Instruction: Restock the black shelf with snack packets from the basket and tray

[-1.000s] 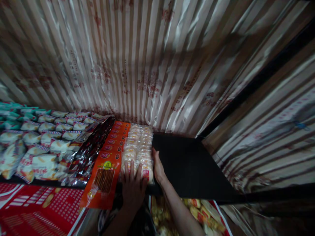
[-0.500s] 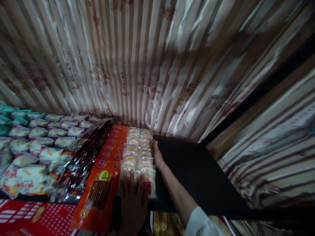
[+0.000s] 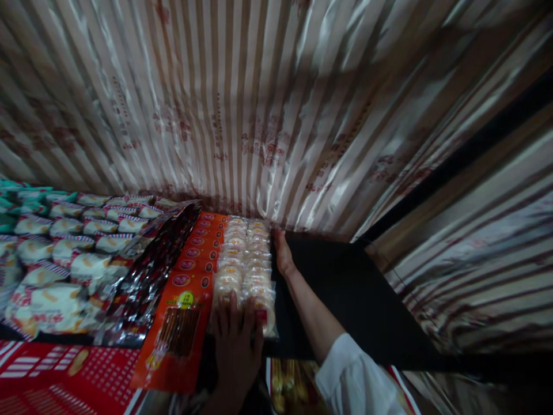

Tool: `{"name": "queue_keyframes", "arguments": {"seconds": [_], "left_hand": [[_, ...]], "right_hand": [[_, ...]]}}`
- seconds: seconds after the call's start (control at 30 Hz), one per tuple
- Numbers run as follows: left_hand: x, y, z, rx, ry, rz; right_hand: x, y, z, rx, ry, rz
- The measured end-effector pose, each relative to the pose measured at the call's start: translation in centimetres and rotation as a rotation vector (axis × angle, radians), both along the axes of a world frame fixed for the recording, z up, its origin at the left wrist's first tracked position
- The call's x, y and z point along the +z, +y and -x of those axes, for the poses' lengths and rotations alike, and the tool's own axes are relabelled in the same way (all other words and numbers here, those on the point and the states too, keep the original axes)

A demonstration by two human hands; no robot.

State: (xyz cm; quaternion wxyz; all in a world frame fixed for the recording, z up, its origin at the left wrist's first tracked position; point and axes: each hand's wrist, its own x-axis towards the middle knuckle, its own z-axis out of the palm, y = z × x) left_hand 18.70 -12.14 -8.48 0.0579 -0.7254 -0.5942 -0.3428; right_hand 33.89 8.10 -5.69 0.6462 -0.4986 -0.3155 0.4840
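Two rows of clear-wrapped packets of pale round crackers [image 3: 233, 259] stand on a black shelf, one behind another. My left hand [image 3: 237, 334] lies against the front packets, palm down and fingers spread. Along the right side of the rows, near the back, my right hand [image 3: 283, 255] is held upright with its fingers stretched out. A narrow gap seems to part it from the packets; whether a fingertip touches is unclear. Just left of the crackers is a row of orange snack packs [image 3: 173, 323], the front one showing brown sticks through a window.
Dark red shiny packs [image 3: 151, 276] lean beside the orange ones. White snack bags [image 3: 56, 305] fill the left, with green bags [image 3: 30, 199] behind. The black shelf [image 3: 341, 294] extends right. A striped curtain [image 3: 242, 115] hangs behind; a red basket [image 3: 64, 380] is below.
My right hand has shifted slightly right, away from the cracker packets. My left hand stays on the front packets. The camera view has moved a little, so the shelf appears higher.
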Motion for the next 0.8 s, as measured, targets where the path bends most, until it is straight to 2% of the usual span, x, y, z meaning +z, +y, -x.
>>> {"name": "queue_keyframes", "arguments": {"seconds": [0.07, 0.13, 0.27, 0.4, 0.53, 0.67, 0.8], "left_hand": [[0.3, -0.2, 0.2, 0.001, -0.016, 0.017], [0.6, -0.4, 0.4, -0.022, -0.004, 0.024], [0.5, -0.9, 0.6, -0.087, -0.018, 0.023], [0.4, -1.8, 1.1, -0.276, -0.072, -0.047], [0.5, -4.1, 1.1, -0.518, -0.085, -0.055], [0.7, -7.1, -0.7, -0.68, -0.088, 0.113], [1.1, -9.8, -4.0, -0.755, -0.073, 0.445]], "right_hand": [[-0.3, -2.1, -0.6, -0.078, -0.013, 0.004], [-0.5, -5.1, -1.3, -0.09, -0.006, -0.008], [-0.5, -13.4, -2.8, -0.141, -0.055, -0.036], [-0.2, -22.5, -4.6, -0.265, -0.236, 0.039], [-1.3, -30.6, -7.1, -0.35, -0.545, 0.159], [-3.8, -36.5, -10.0, -0.45, -0.92, 0.303], [-6.5, -40.2, -11.9, -0.441, -1.207, 0.356]]}}
